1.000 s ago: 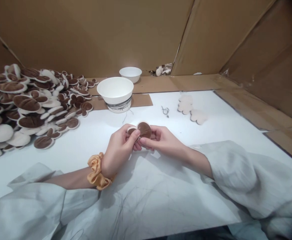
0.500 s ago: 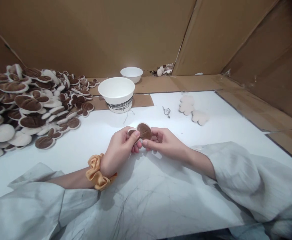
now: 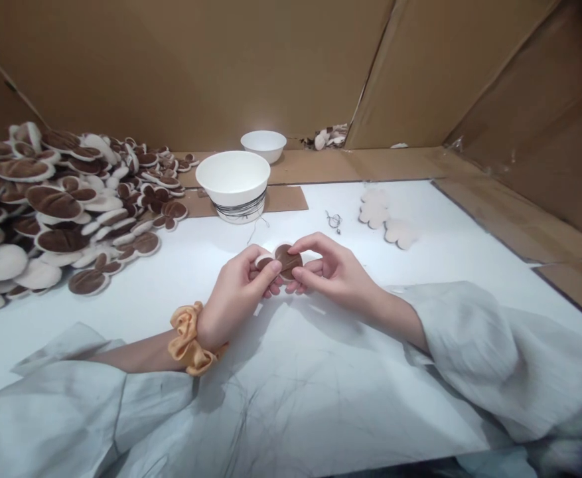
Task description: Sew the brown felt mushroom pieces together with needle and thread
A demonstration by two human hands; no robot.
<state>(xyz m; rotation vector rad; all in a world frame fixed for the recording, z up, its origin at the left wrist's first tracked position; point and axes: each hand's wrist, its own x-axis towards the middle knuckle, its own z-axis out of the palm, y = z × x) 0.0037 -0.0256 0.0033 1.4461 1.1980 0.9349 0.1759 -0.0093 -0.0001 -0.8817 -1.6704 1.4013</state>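
Between my hands, just above the white board, is a small brown plush piece [image 3: 289, 264] with a pale rim and rounded lobes. My left hand [image 3: 249, 275], an orange scrunchie [image 3: 191, 340] round its wrist, pinches the left lobe with the thumb on top. The thumb and forefinger of my right hand [image 3: 331, 267] rest on the edge of the larger right lobe, its other fingers curled beneath. Beyond them stands a white bowl [image 3: 233, 182] wound with dark thread. A small tangle of dark thread [image 3: 334, 222] lies to the right.
A large heap of brown and cream plush pieces [image 3: 62, 206] fills the left side. Two cream scalloped pieces [image 3: 373, 208] lie at the right. A smaller white bowl [image 3: 263, 145] stands behind, before the cardboard wall [image 3: 196, 66]. Loose threads [image 3: 245, 405] lie on the near board.
My right forefinger has lifted and come over onto the top edge of the plush piece's right lobe. My left hand keeps its pinch, and the view has shifted slightly.
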